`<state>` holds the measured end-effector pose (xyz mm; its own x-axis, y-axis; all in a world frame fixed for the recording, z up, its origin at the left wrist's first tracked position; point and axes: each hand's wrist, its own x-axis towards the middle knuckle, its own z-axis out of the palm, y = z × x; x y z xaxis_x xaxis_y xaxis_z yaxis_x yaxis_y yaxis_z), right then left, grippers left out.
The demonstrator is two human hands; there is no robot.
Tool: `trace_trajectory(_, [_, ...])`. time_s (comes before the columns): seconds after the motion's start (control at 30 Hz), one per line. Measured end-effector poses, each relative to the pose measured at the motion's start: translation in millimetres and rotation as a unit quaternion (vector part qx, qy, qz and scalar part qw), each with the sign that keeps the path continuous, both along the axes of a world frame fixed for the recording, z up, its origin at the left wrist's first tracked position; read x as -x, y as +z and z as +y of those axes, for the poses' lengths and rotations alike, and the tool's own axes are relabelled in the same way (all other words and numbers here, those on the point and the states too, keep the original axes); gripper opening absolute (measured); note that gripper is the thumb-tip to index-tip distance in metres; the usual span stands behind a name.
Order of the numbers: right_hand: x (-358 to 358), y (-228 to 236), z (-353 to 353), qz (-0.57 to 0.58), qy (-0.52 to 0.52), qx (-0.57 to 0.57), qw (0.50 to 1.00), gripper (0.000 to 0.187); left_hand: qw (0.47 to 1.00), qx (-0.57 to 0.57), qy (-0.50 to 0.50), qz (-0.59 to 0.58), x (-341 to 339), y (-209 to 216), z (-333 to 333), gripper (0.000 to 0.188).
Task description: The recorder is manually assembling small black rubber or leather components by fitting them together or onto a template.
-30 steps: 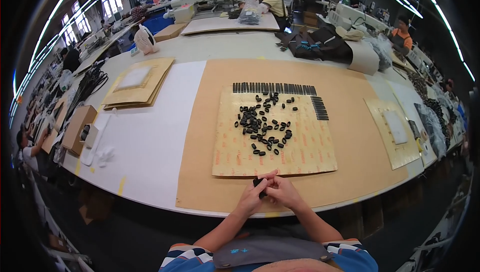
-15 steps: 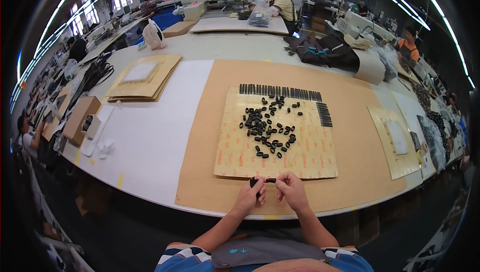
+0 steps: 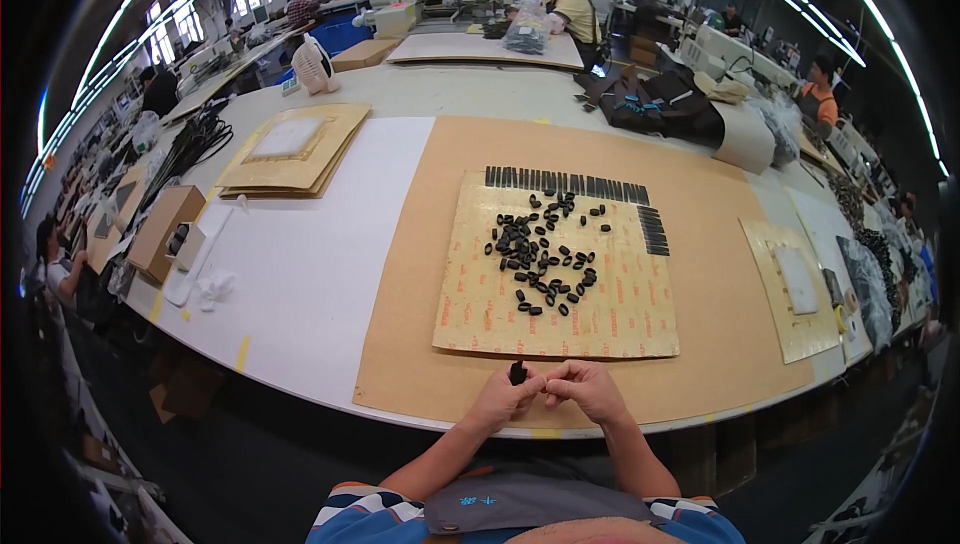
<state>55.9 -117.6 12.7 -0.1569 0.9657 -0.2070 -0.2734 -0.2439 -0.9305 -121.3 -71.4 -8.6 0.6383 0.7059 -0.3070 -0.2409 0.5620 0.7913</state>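
Note:
At the front edge of the table both hands meet. My left hand is closed on a folded black strip, whose end sticks up above the fingers. My right hand pinches beside the left fingertips; whatever sits in that pinch is too small or hidden to make out. Just beyond them lies a yellowish board with reddish marks. Many small black oval rings are scattered over its middle. Short black strips form a row along the board's far edge and a column at its right edge.
Brown paper lies under the board. Stacked yellowish boards, a cardboard box and a white fan stand left. A black bag is far right, with another board nearer. Co-workers sit beyond, one in yellow.
My hands have drawn together; the black piece stretched between them no longer shows there. The right hand's fingers now meet the left fingertips. The whole view has shifted slightly.

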Motion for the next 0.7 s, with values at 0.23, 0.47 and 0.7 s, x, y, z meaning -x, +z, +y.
trace_trajectory(0.23, [-6.4, -2.9, 3.5, 0.004, 0.018, 0.029, 0.999, 0.014, 0.998, -0.001, -0.063, 0.023, 0.2, 13.3, 6.6, 0.018])
trace_trajectory(0.47, [-10.9, -4.0, -8.7, -0.007, 0.006, 0.079, 0.997, 0.014, 0.985, -0.025, -0.132, 0.111, 10.8, 2.9, 10.9, 0.019])
trace_trajectory(0.7, [-13.2, -14.8, -4.8, -0.033, 0.021, 0.119, 0.992, 0.01, 0.951, -0.143, -0.132, 0.24, 5.9, 10.5, 12.1, 0.021])
